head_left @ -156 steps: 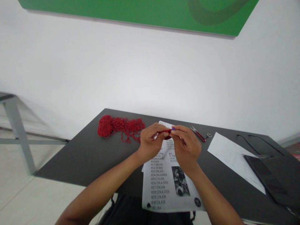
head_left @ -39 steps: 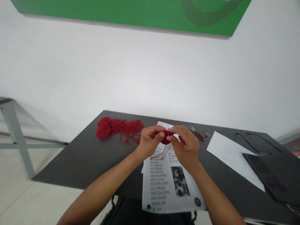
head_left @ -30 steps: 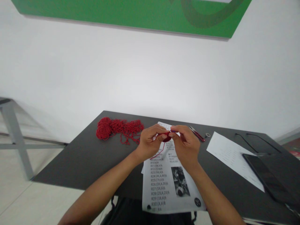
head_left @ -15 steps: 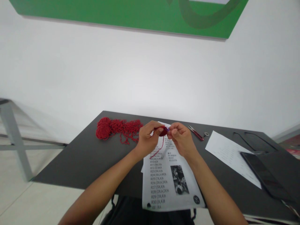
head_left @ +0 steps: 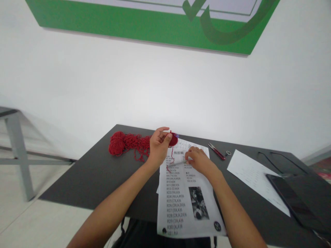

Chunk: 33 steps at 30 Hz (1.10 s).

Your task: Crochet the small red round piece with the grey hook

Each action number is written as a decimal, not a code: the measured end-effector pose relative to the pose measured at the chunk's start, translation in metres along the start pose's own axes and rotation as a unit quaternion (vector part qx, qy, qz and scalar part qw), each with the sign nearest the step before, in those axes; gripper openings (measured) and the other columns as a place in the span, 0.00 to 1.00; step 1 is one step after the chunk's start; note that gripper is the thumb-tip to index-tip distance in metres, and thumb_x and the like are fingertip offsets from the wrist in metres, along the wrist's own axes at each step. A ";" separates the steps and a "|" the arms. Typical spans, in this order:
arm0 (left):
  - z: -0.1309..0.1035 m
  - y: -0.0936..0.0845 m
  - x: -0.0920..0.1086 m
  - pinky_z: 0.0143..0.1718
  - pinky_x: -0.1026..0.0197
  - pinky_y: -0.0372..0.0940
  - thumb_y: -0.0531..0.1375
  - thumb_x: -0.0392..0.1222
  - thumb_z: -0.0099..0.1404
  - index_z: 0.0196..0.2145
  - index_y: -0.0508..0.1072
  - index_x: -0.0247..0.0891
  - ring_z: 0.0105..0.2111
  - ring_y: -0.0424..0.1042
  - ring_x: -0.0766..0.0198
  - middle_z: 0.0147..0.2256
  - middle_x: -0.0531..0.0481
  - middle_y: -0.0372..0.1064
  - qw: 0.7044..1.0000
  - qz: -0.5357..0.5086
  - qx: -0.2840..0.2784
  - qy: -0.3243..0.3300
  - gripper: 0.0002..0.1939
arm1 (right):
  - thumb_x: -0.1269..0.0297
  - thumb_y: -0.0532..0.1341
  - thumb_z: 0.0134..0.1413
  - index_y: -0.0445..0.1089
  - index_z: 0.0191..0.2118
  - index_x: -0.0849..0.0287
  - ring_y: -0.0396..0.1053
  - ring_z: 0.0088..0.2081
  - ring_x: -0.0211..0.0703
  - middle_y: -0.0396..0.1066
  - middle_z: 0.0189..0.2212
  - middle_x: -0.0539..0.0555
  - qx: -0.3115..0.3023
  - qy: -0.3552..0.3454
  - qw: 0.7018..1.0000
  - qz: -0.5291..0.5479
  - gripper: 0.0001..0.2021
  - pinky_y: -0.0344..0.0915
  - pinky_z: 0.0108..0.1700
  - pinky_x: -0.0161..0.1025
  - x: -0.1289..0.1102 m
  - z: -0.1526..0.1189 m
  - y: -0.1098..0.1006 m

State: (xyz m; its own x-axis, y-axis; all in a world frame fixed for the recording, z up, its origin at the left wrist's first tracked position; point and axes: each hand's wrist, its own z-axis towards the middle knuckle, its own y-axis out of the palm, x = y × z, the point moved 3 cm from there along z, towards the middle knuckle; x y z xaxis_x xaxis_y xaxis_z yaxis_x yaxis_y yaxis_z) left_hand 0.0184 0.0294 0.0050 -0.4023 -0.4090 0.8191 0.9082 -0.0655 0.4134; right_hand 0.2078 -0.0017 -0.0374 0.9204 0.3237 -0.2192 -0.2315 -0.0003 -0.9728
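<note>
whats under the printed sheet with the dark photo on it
Another sheet of paper sticks out beyond the top of the printed sheet, with dark tabletop on either side. The rest of that paper, and anything else beneath, is covered and cannot be seen.

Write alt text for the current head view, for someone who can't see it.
A person's left hand holds a small rounded red piece with a dangling strand; the right hand is over a printed sheet. On the dark table, red yarn lies left, red-handled snips right.
</note>
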 end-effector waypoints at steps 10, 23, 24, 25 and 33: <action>0.010 -0.013 0.005 0.27 0.65 0.68 0.69 0.49 0.59 0.36 0.77 0.36 0.28 0.74 0.65 0.31 0.49 0.77 0.993 0.071 0.083 0.048 0.14 | 0.67 0.59 0.60 0.67 0.34 0.56 0.65 0.32 0.41 0.67 0.29 0.47 0.135 -0.057 0.960 0.240 0.03 0.62 0.35 0.38 0.015 0.002 -0.024; -0.018 0.011 -0.019 0.20 0.68 0.59 0.71 0.49 0.55 0.33 0.79 0.33 0.20 0.66 0.70 0.24 0.51 0.74 0.996 0.023 -0.036 -0.081 0.15 | 0.51 0.58 0.64 0.61 0.38 0.51 0.62 0.28 0.36 0.63 0.31 0.47 0.323 -0.098 0.722 0.604 0.11 0.66 0.34 0.36 -0.025 0.006 -0.026; -0.020 0.013 -0.020 0.20 0.68 0.59 0.71 0.49 0.55 0.33 0.79 0.33 0.20 0.66 0.70 0.23 0.52 0.74 0.995 0.017 -0.043 -0.088 0.15 | 0.52 0.59 0.64 0.61 0.38 0.51 0.62 0.27 0.36 0.63 0.31 0.46 0.323 -0.092 0.718 0.610 0.11 0.65 0.33 0.36 -0.026 0.005 -0.026; -0.022 0.015 -0.020 0.21 0.68 0.60 0.72 0.49 0.55 0.32 0.79 0.33 0.21 0.66 0.70 0.23 0.52 0.73 0.994 0.011 -0.049 -0.093 0.15 | 0.52 0.59 0.65 0.60 0.38 0.52 0.62 0.27 0.35 0.63 0.31 0.46 0.326 -0.085 0.711 0.617 0.10 0.65 0.33 0.36 -0.028 0.003 -0.027; -0.028 0.017 -0.022 0.24 0.66 0.61 0.72 0.50 0.55 0.32 0.80 0.34 0.22 0.66 0.70 0.24 0.52 0.73 0.992 -0.010 -0.065 -0.111 0.15 | 0.59 0.64 0.62 0.69 0.41 0.51 0.71 0.32 0.38 0.73 0.35 0.48 0.399 -0.074 0.659 0.633 0.06 0.68 0.39 0.39 -0.038 -0.006 -0.019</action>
State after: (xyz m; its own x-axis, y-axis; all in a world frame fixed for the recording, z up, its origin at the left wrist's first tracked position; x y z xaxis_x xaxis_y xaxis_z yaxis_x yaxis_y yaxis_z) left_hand 0.0462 0.0121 -0.0173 -0.4224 -0.1961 0.8849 0.9013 -0.1943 0.3872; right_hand 0.1795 -0.0197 -0.0109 -0.1972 0.6305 -0.7507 -0.9311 0.1191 0.3447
